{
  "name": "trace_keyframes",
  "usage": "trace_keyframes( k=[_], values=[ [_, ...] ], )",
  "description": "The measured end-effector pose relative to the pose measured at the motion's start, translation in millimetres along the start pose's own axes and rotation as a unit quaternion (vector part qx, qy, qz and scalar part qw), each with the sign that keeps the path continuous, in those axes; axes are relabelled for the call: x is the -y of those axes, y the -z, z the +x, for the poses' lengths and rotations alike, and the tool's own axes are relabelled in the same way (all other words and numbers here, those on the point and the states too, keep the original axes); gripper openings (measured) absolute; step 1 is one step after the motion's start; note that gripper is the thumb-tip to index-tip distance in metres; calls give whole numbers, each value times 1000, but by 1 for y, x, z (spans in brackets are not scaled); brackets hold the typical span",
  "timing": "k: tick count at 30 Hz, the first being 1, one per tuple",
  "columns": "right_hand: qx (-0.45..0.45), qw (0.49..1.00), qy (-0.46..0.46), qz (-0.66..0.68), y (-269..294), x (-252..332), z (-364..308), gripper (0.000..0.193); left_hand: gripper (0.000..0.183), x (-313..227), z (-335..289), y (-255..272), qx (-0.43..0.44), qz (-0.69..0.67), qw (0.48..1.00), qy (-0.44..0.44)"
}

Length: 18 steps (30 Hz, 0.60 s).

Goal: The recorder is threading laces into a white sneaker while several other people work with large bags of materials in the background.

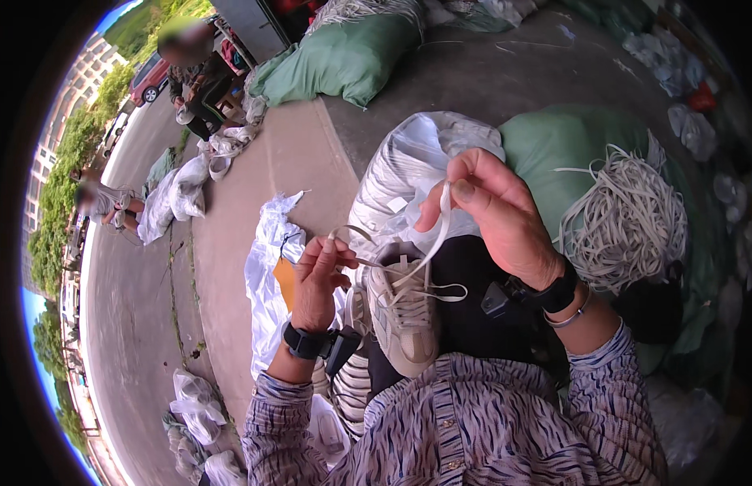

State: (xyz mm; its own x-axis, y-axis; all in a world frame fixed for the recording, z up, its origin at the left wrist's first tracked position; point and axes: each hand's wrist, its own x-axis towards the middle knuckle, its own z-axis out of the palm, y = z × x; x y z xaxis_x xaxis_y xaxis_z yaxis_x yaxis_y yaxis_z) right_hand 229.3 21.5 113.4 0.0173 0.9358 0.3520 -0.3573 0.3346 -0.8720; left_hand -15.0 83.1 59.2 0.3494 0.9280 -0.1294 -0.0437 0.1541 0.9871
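Note:
A beige and white sneaker (403, 320) rests on my lap with its toe toward me. Its upper eyelets have a flat pale shoelace (434, 247) through them, and a loop of it hangs out to the shoe's right side. My right hand (501, 215) is raised above the shoe, pinching one length of the lace between thumb and fingers. To the left of the shoe's collar, my left hand (315, 279) pinches the other length. The lace runs from both hands down to the shoe. Part of another shoe (357, 312) shows beside it, half hidden.
A tangled heap of pale laces (623, 223) lies on a green sack (566, 138) at my right. Ahead stands a white bag (412, 150). Crumpled white plastic (267, 267) lies left. Another green sack (344, 61) is farther off. Two people (202, 81) sit at the far left among bags.

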Motion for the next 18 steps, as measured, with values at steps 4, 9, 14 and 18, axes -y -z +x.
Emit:
trace_keyframes(
  k=[4,9,14,18],
  values=[
    [-103,951,-95,277,51,-19,-15,16,15,23,-3,52,-61,-161,984,36],
    [-140,956,-175,189,104,-58,-36,13,11,42,-6,68,-195,-291,937,-18],
    [-123,960,-248,-47,77,-77,-43,30,15,52,-6,42,-78,11,997,22],
    [-35,934,-208,-288,45,-101,-44,21,24,77,-19,19,50,272,960,-46]
  ],
)
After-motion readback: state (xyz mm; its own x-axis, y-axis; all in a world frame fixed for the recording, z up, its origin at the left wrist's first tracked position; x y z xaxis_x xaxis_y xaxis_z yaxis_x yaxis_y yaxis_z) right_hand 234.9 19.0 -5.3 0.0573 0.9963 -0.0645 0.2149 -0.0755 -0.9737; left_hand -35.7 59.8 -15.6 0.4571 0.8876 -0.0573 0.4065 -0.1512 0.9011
